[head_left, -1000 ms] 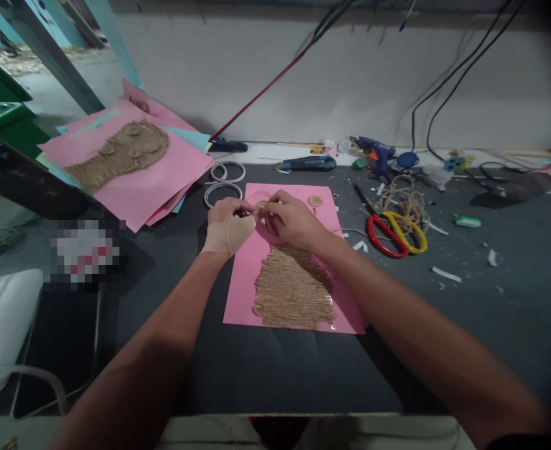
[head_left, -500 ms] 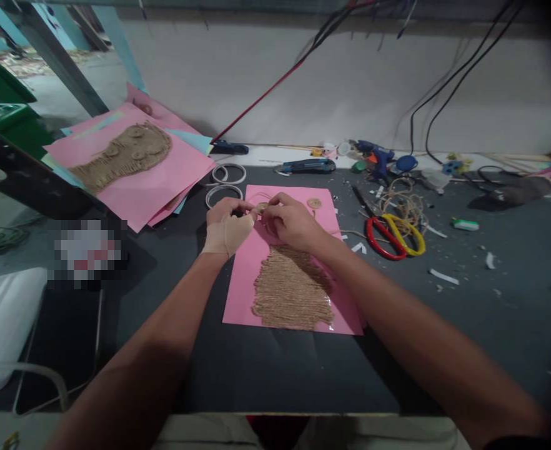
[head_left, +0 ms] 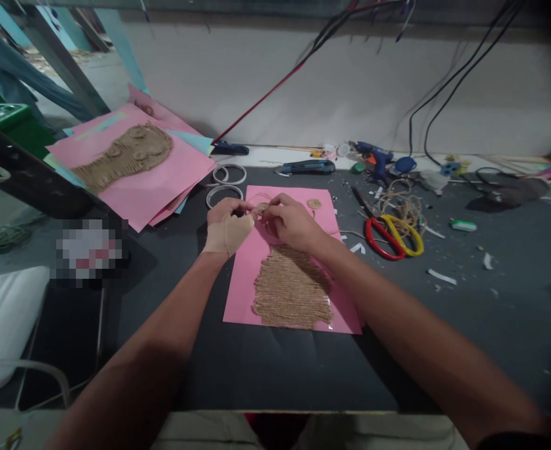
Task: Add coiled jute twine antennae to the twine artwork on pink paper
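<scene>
Both hands meet over the upper part of a pink sheet (head_left: 240,294). Between their fingertips is a small coil of jute twine (head_left: 262,208). My left hand (head_left: 231,228), with a beige wrap round its palm and wrist, pinches the coil's left side. On the other side, my right hand (head_left: 292,222) grips the coil with closed fingers, which partly hide it. Below them, rows of jute twine (head_left: 294,290) cover the sheet in a broad patch. Another round twine coil (head_left: 313,204) lies at the sheet's upper right, and a loose strand runs right from under my right hand.
Scissors (head_left: 392,237) with red and yellow handles lie right, by tangled twine (head_left: 404,203) and paper scraps. A utility knife (head_left: 307,167) and blue glue gun (head_left: 376,157) sit behind. Tape rolls (head_left: 225,195) and stacked pink sheets (head_left: 163,178) are left. A person's leg (head_left: 32,78) shows far left.
My hands stay on the coil with hardly any movement. A person's legs have come into view at the far upper left. The view has shifted very slightly.
</scene>
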Tool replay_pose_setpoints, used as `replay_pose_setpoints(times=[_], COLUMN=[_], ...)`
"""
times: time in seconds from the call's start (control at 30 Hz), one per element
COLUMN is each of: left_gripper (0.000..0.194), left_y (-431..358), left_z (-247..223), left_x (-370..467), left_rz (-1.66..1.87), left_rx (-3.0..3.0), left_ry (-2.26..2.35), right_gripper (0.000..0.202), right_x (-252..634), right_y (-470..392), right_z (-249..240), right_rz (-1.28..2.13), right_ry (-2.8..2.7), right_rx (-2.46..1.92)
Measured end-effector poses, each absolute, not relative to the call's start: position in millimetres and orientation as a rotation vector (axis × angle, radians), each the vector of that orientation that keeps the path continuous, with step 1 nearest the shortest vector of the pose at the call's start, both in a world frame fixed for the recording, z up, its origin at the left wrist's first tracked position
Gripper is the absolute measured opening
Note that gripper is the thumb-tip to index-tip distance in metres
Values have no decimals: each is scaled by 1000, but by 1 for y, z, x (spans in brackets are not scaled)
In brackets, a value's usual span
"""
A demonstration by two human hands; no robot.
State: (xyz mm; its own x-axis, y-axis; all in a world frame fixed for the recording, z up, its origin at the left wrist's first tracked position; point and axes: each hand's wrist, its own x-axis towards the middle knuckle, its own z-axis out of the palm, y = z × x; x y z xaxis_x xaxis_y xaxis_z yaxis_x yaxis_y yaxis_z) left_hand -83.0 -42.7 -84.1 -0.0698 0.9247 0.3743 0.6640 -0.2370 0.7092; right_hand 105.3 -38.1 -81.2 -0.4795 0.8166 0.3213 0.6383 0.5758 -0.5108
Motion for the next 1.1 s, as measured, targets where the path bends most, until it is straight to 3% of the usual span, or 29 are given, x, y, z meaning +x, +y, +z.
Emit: replay_pose_setpoints(times=[0.7,1.1], left_gripper=[5,9], left_y=[-43,34], left_z=[-73,-76], left_x=[-70,-82], left_rz=[1363,1415], left_rx=[1876,2161], left_ry=[1719,1698], right_gripper=[30,28], right_x=[108,110], right_y=[-34,-30], right_z=[-79,-81], right_rz=[436,458], right_ry=[-2317,-2313], right_rx=[-1149,-1062])
